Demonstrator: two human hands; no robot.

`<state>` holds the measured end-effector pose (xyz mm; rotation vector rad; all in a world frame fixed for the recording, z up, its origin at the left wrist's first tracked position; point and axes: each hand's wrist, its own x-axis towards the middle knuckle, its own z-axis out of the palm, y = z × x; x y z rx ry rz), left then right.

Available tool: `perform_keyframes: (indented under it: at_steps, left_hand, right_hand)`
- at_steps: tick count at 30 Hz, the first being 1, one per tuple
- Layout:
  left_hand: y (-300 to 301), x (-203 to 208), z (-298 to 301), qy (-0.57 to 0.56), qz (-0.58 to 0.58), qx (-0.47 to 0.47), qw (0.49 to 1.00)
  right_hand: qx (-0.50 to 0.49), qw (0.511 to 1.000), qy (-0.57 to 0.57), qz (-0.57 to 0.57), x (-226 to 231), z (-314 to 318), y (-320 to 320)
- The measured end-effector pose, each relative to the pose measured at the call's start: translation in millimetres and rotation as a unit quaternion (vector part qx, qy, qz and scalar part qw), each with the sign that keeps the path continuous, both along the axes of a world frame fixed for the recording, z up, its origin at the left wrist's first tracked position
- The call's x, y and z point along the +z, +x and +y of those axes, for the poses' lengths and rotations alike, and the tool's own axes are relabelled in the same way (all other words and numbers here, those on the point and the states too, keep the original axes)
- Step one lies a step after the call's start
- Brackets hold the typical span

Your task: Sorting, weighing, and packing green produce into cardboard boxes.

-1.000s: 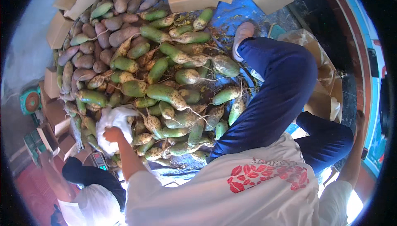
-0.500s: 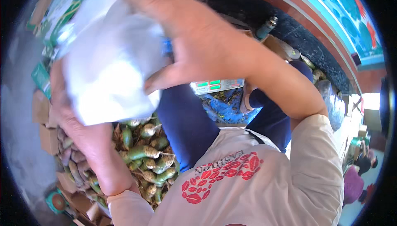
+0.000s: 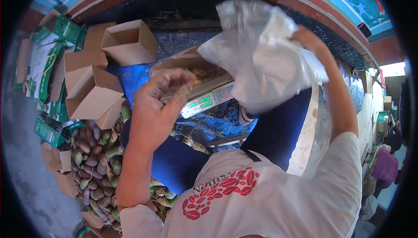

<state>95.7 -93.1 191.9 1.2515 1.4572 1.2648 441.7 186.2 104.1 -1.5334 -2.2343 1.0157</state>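
A right hand point(image 3: 306, 39) is clutching the right edge of a plastic bag point(image 3: 263, 57), whitish, translucent and crumpled, which is flaring in midair and hiding the right end of a cardboard box point(image 3: 213, 85). The left hand point(image 3: 161, 100) is curling half-open, showing nothing grasped, near a digital scale point(image 3: 208, 101).

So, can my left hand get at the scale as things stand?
Probably yes: your left hand looks close by, and the scale looks mostly uncovered in front. The bag in your right hand is off to the right.
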Motion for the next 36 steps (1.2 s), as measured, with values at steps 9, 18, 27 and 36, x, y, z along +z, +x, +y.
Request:
perform_keyframes:
  at_steps: [9, 18, 27, 36]
  left_hand:
    - [-25, -20, -36, -0.093, 0.048, 0.114, 0.988]
    - [-87, -32, -107, -0.104, 0.182, 0.313, 0.926]
    - [-108, -72, -173, -0.153, 0.138, 0.426, 0.881]
    - [-108, -114, -205, -0.198, 0.147, 0.443, 0.862]
  right_hand:
    - [0.049, 0.994, -0.027, -0.098, -71, -43, -114]
    - [0.215, 0.958, 0.069, -0.176, -195, -3, -11]
    - [0.316, 0.890, 0.185, -0.271, -290, 63, 34]
    - [0.185, 0.934, -0.219, -0.212, -95, 40, -36]
